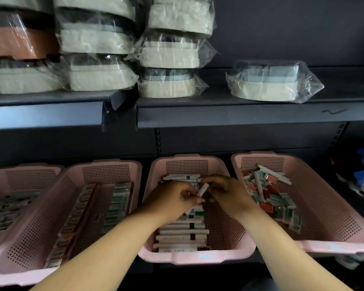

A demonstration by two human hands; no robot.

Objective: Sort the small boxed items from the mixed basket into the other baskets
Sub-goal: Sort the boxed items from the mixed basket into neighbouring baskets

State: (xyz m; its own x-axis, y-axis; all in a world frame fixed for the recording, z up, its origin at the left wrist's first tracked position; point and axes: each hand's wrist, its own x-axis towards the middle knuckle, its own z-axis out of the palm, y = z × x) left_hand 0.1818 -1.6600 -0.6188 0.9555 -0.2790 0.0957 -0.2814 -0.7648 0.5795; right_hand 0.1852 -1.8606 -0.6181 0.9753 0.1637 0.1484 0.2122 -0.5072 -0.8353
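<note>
Mixed basket (334, 245) at far right, boxes jumbled inside. Middle basket (187, 256) beside it holds neat box row. Left hand (172, 201) and right hand (226, 193) above middle basket, fingers curled, pinching slim white box (203, 190) between them.

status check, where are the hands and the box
Fingers of left hand and right hand pinching slim white box. Box tilted over middle pink perforated plastic basket of stacked boxes. Nothing in the way.

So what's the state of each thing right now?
left hand: pinches white box's lower end
right hand: pinches its upper end
white box: tilted, above middle basket
middle basket: long boxes stacked neatly
right basket: mixed boxes jumbled
left-middle basket: boxes lined in rows
</note>
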